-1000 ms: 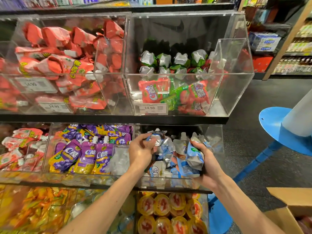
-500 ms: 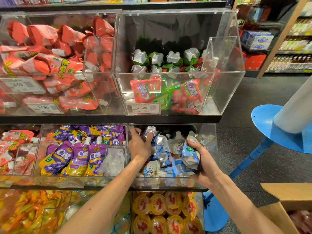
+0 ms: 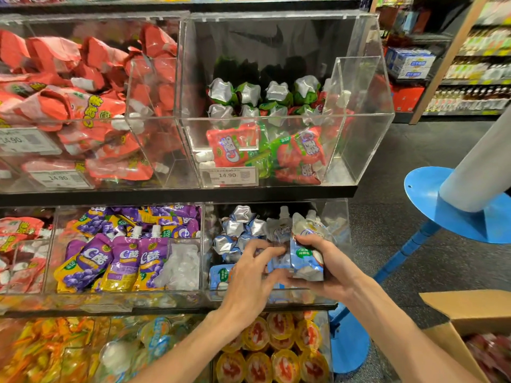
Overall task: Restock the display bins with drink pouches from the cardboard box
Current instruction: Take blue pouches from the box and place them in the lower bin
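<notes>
My right hand (image 3: 329, 261) grips a bunch of blue and white drink pouches (image 3: 304, 250) upright inside the clear middle-shelf bin (image 3: 338, 217). My left hand (image 3: 254, 272) reaches across to the same bunch, fingers spread and touching its left side; it is blurred. Behind them, more blue pouches (image 3: 237, 230) stand with their silver bottoms facing out. The cardboard box (image 3: 470, 313) sits open at the lower right, with reddish packs showing inside.
A purple pouch bin (image 3: 124, 252) lies left of the blue one. Above are a red pouch bin (image 3: 83, 106) and a half-filled red-green pouch bin (image 3: 359, 120). Round jelly cups (image 3: 276, 352) fill the bottom shelf. A blue stand base (image 3: 431, 205) is on the right.
My left hand came away from the pouches at the back of the bin and moved right to the bunch. My right hand turned the bunch upright and pushed it deeper in.
</notes>
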### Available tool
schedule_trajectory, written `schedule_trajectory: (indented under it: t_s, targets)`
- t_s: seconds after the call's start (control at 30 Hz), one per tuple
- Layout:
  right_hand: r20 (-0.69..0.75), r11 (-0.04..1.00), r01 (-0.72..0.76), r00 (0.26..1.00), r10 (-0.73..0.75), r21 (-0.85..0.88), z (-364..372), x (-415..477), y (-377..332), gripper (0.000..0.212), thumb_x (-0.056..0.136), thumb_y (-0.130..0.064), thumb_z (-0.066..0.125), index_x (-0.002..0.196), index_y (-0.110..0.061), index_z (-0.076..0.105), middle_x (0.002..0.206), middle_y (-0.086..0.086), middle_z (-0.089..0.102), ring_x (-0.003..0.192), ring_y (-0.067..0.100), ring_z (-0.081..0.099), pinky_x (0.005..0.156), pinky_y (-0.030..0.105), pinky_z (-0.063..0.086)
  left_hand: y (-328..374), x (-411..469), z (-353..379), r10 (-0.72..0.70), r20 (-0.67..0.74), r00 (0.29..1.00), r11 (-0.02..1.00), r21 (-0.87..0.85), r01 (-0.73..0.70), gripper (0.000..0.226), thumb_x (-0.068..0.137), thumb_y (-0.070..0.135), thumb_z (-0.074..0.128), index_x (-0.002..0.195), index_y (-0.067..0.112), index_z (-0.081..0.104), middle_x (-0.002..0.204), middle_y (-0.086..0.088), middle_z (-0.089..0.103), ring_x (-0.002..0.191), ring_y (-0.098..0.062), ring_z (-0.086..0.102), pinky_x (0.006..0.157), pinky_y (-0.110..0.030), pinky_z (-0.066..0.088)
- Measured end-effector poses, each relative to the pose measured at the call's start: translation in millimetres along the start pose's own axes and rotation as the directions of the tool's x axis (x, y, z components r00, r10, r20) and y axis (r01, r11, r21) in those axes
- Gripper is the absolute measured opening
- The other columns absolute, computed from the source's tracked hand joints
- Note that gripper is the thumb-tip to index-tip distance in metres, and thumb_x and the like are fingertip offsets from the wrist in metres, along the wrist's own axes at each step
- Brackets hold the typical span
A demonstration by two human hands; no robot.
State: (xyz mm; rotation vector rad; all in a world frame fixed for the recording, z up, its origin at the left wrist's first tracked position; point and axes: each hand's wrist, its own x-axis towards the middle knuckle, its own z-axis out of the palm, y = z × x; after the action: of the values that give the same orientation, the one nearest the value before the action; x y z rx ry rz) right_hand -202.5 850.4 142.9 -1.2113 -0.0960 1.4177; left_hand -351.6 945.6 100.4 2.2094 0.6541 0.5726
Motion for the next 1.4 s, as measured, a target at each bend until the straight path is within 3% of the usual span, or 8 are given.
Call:
schedule_trajectory:
  t_s: [0.27,0.47,0.63,0.73,0.8,0.93,1.13,1.4]
  targets:
    - [-0.078,0.991,-0.051,0.996,0.041,-0.125,-3,-16,-18,0.035,0.075,-0.029,0.076,0.100,-0.007,0.065,0.090,0.015,0.067,0.065,0.024,0.064,0.039,0.019,0.043,-6,13,-11,0.032,-0.189,0.981,0.999,0.039,-0.025,0.029,0.093,0.026,0.067,0.120,0.015,0.071,0.116,0.007,0.059,0.083,-0.003,0.059,0.080,-0.019,0.048]
    - [-0.152,0.998,0.057,0.987,-0.053,0.024,-1,-4,-34,0.009,0.089,-0.003,0.064,0.095,-0.002,0.057,0.084,0.014,0.065,0.071,0.025,0.063,0.053,0.023,0.057,1,44,-8,0.001,-0.163,0.987,0.993,0.114,0.018,0.027,0.098,0.017,0.061,0.123,0.008,0.067,0.118,0.001,0.057,0.079,0.004,0.049,0.077,0.004,0.031]
    - [-0.248,0.989,0.141,0.960,-0.128,0.035,-4,25,-43,0.006,0.087,0.001,0.068,0.091,0.001,0.064,0.101,0.022,0.065,0.084,0.027,0.065,0.075,0.032,0.061,5,70,-2,0.006,-0.095,0.995,0.989,0.149,0.008,0.028,0.098,0.019,0.060,0.124,0.007,0.066,0.107,-0.003,0.060,0.091,-0.020,0.063,0.083,-0.028,0.050]
    - [-0.313,0.974,0.144,0.930,-0.194,-0.177,-12,41,-37,0.017,0.087,-0.009,0.073,0.097,0.005,0.068,0.091,0.022,0.069,0.071,0.024,0.066,0.063,0.028,0.061,5,76,3,-0.002,-0.075,0.997,0.982,0.188,0.016,0.032,0.098,0.022,0.060,0.127,0.007,0.064,0.101,-0.010,0.065,0.084,-0.027,0.065,0.074,-0.032,0.050]
    - [-0.383,0.888,0.132,0.867,-0.319,-0.440,-16,47,-32,0.031,0.088,-0.027,0.074,0.092,0.004,0.070,0.081,0.021,0.072,0.064,0.024,0.066,0.064,0.034,0.062,5,77,6,-0.012,-0.112,0.994,0.979,0.200,0.034,0.029,0.099,0.023,0.059,0.123,0.007,0.062,0.092,-0.008,0.066,0.074,-0.023,0.063,0.065,-0.032,0.049]
    - [-0.336,0.412,-0.042,0.658,-0.674,-0.910,-19,53,-22,0.066,0.082,-0.066,0.065,0.074,-0.001,0.063,0.072,0.016,0.071,0.068,0.031,0.069,0.070,0.044,0.057,1,82,7,0.004,-0.194,0.981,0.986,0.166,0.029,0.015,0.100,0.017,0.055,0.111,0.008,0.061,0.081,-0.006,0.069,0.066,-0.018,0.063,0.060,-0.042,0.054]
    - [-0.217,0.099,-0.241,0.532,-0.818,-0.966,-19,55,-18,0.040,0.104,-0.035,0.047,0.105,0.001,0.064,0.103,0.025,0.068,0.096,0.043,0.064,0.071,0.039,0.045,-9,95,19,0.139,-0.234,0.962,0.941,0.335,-0.055,0.010,0.093,0.020,0.067,0.100,0.014,0.072,0.080,-0.005,0.072,0.077,-0.025,0.065,0.062,-0.034,0.055]
    - [-0.286,0.119,-0.309,0.582,-0.761,-0.944,-11,55,-17,0.027,0.102,-0.020,0.045,0.114,-0.004,0.064,0.114,0.022,0.066,0.107,0.041,0.062,0.083,0.041,0.050,-29,99,20,0.221,-0.227,0.948,0.901,0.420,-0.110,0.011,0.093,0.020,0.065,0.100,0.020,0.073,0.083,-0.010,0.073,0.084,-0.035,0.066,0.066,-0.037,0.046]
